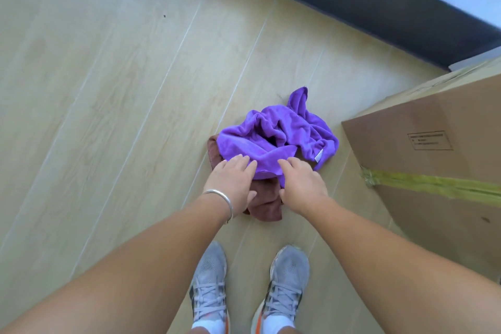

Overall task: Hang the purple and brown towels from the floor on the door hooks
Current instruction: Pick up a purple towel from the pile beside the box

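Note:
A crumpled purple towel [276, 134] lies on the wooden floor, on top of a brown towel [264, 202] that shows at its left edge and below it. My left hand [233, 184], with a silver bangle on the wrist, reaches down with fingers spread onto the near edge of the purple towel. My right hand [303, 184] is beside it, its fingers resting on the same edge and its thumb near the brown towel. Neither hand has lifted anything. No door or hooks are in view.
A large cardboard box [433, 149] with green tape stands close to the right of the towels. A dark baseboard [379, 5] runs along the wall at the top right. My two grey sneakers [249, 287] stand just behind the towels.

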